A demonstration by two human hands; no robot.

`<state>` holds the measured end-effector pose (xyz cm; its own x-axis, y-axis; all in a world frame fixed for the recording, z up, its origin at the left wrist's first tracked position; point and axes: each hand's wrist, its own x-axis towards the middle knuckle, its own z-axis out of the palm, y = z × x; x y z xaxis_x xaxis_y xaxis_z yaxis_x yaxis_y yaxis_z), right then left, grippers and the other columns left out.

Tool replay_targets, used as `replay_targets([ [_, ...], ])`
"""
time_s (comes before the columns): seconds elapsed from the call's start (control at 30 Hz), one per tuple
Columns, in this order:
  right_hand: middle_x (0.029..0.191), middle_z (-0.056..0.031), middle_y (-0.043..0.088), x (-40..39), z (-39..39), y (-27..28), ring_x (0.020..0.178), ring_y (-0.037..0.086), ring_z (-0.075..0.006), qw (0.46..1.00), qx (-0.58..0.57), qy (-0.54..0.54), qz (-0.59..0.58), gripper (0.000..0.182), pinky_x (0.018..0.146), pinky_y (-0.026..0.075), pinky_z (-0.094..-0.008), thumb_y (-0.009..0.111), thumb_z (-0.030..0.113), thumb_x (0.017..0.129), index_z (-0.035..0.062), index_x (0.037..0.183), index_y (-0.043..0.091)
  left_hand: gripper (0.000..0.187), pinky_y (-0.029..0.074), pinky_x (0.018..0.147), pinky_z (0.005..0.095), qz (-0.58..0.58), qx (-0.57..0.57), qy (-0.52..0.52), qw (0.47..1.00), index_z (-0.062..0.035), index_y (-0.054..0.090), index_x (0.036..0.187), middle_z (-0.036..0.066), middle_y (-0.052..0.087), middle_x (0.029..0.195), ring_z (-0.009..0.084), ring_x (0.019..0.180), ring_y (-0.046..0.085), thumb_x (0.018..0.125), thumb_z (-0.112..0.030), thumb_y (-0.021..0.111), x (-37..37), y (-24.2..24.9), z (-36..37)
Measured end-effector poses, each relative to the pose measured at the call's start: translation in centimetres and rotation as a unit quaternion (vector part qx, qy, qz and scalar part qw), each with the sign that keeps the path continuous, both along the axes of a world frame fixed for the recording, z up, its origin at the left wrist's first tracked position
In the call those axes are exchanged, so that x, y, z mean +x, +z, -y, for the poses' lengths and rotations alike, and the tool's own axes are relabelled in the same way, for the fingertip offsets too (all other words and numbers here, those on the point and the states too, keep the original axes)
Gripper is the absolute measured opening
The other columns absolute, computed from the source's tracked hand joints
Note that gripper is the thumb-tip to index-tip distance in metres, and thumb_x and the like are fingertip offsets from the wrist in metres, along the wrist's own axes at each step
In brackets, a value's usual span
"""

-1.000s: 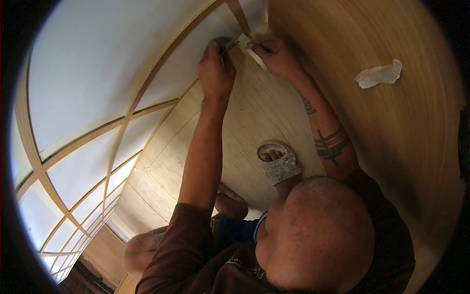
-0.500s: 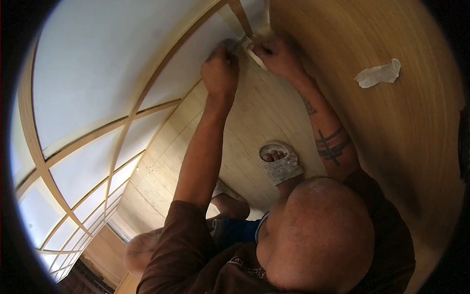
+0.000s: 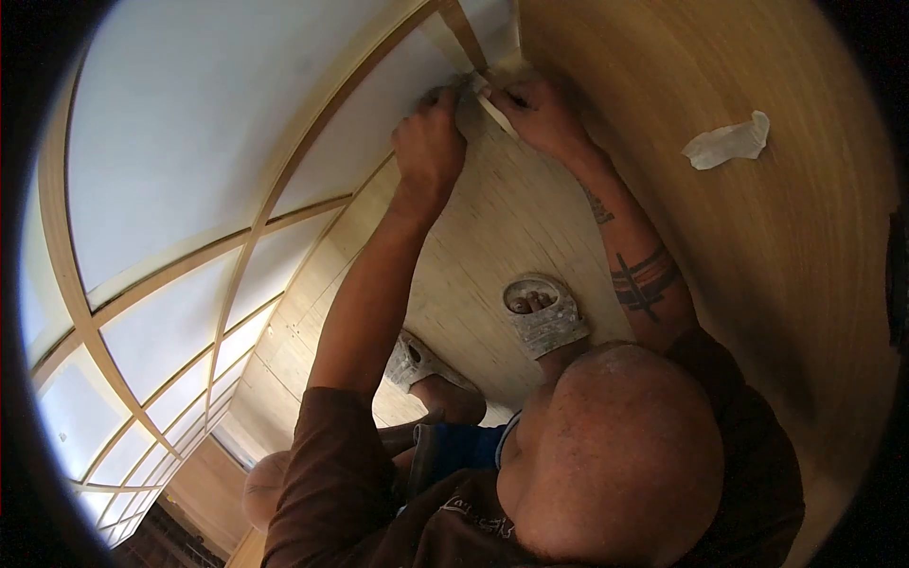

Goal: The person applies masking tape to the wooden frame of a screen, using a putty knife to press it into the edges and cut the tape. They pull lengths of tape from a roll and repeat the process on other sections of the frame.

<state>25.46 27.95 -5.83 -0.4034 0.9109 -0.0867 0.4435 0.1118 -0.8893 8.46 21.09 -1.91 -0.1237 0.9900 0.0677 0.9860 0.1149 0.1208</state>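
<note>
Both hands work low in the corner where the panelled wall (image 3: 331, 114) meets the wood-grain board (image 3: 625, 57). My left hand (image 3: 432, 142) is closed, its fingertips turned away beside a small greyish-white piece near the corner; what they grip is hidden. Close by on the right, my right hand (image 3: 543, 115) is closed in a pinch at a pale narrow strip (image 3: 498, 115), which lies along its thumb side. Fingertips of the two hands are nearly touching. A thin wooden trim (image 3: 462, 33) runs down to the corner just above them.
Pale wooden flooring (image 3: 464, 246) stretches below the hands. Two feet in dusty sandals (image 3: 547, 317) rest on it. A torn whitish scrap (image 3: 727, 142) is on the wood-grain board at right. The wall at left carries a grid of wooden strips (image 3: 180, 270).
My left hand has shifted slightly toward the corner, closer to the right fingertips, and its forearm has swung left, showing more of the left sandal. My right hand stays nearly in place.
</note>
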Motion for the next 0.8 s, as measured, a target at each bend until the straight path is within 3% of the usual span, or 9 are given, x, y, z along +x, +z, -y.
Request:
replay_targets([
  [0.07, 0.070, -0.0129, 0.066, 0.0, -0.1, 0.3, 0.066, 0.055, -0.0129, 0.999, -0.021, 0.002, 0.038, 0.041, 0.066, 0.049, -0.0368, 0.066, 0.038, 0.101, -0.0018, 0.096, 0.074, 0.042, 0.060, 0.077, 0.0529, -0.003, -0.004, 0.002, 1.000, -0.0149, 0.068, 0.124, 0.020, 0.074, 0.110, 0.0418, 0.093, 0.073, 0.085, -0.001, 0.064, 0.0, 0.2, -0.4],
  [0.2, 0.076, -0.0141, 0.071, -0.3, -0.6, -1.4, 0.070, 0.061, -0.0130, 0.999, 0.035, 0.010, 0.018, 0.040, 0.069, 0.052, -0.0362, 0.067, 0.037, 0.101, -0.0017, 0.101, 0.075, 0.055, 0.059, 0.080, 0.0531, 0.006, -0.027, -0.032, 0.999, -0.0165, 0.060, 0.137, 0.019, 0.073, 0.110, 0.0411, 0.095, 0.073, 0.084, -0.002, 0.063, -0.6, 0.4, -0.9],
  [0.4, 0.080, -0.0127, 0.074, -0.5, -0.5, -0.2, 0.071, 0.063, -0.0135, 1.000, -0.024, -0.001, -0.015, 0.040, 0.071, 0.053, -0.0355, 0.067, 0.038, 0.100, -0.0007, 0.105, 0.076, 0.054, 0.060, 0.083, 0.0507, -0.011, -0.035, -0.036, 0.999, -0.0203, 0.061, 0.137, 0.016, 0.073, 0.115, 0.0381, 0.100, 0.073, 0.086, -0.002, 0.062, -0.2, 1.0, -1.3],
  [0.47, 0.081, -0.0198, 0.074, -0.4, -0.6, -0.4, 0.069, 0.072, -0.0294, 0.999, 0.000, -0.010, -0.036, 0.047, 0.071, 0.055, -0.0434, 0.067, 0.049, 0.097, 0.0029, 0.098, 0.077, 0.054, 0.060, 0.084, 0.0506, -0.013, -0.051, -0.037, 0.998, -0.0207, 0.061, 0.137, 0.016, 0.073, 0.116, 0.0382, 0.100, 0.073, 0.086, -0.002, 0.061, -0.3, 1.5, -1.6],
  [0.5, 0.081, -0.0198, 0.074, -0.4, -0.6, -0.4, 0.069, 0.072, -0.0294, 0.999, 0.001, -0.010, -0.035, 0.047, 0.071, 0.055, -0.0434, 0.067, 0.049, 0.097, 0.0029, 0.098, 0.077, 0.055, 0.060, 0.084, 0.0506, -0.015, -0.068, -0.039, 0.997, -0.0211, 0.061, 0.137, 0.016, 0.073, 0.117, 0.0383, 0.100, 0.072, 0.086, -0.001, 0.061, -0.3, 1.5, -1.7],
  [0.6, 0.073, -0.0178, 0.072, -0.2, -0.8, -0.4, 0.063, 0.068, -0.0257, 0.999, 0.015, -0.023, -0.033, 0.050, 0.066, 0.053, -0.0431, 0.067, 0.050, 0.097, 0.0013, 0.091, 0.076, 0.056, 0.060, 0.084, 0.0507, -0.029, -0.055, -0.027, 0.998, -0.0219, 0.060, 0.138, 0.015, 0.072, 0.117, 0.0382, 0.100, 0.073, 0.086, -0.001, 0.061, 0.0, 1.3, -1.5],
  [0.67, 0.078, -0.0116, 0.074, -0.2, -1.0, -0.4, 0.069, 0.062, -0.0113, 0.999, -0.006, -0.007, 0.032, 0.043, 0.069, 0.052, -0.0344, 0.067, 0.042, 0.100, 0.0000, 0.103, 0.077, 0.056, 0.060, 0.084, 0.0504, -0.023, -0.046, -0.029, 0.998, -0.0222, 0.060, 0.138, 0.015, 0.072, 0.118, 0.0379, 0.100, 0.073, 0.085, -0.001, 0.062, 0.1, 1.0, -1.3],
  [0.8, 0.077, -0.0103, 0.075, -0.5, -1.1, -1.2, 0.069, 0.061, -0.0108, 1.000, -0.022, -0.005, 0.004, 0.042, 0.068, 0.052, -0.0340, 0.067, 0.042, 0.100, 0.0006, 0.103, 0.077, 0.053, 0.060, 0.082, 0.0533, 0.008, -0.035, -0.036, 0.999, -0.0193, 0.062, 0.137, 0.019, 0.072, 0.118, 0.0409, 0.099, 0.073, 0.087, -0.001, 0.061, 0.1, 1.2, -1.4],
])
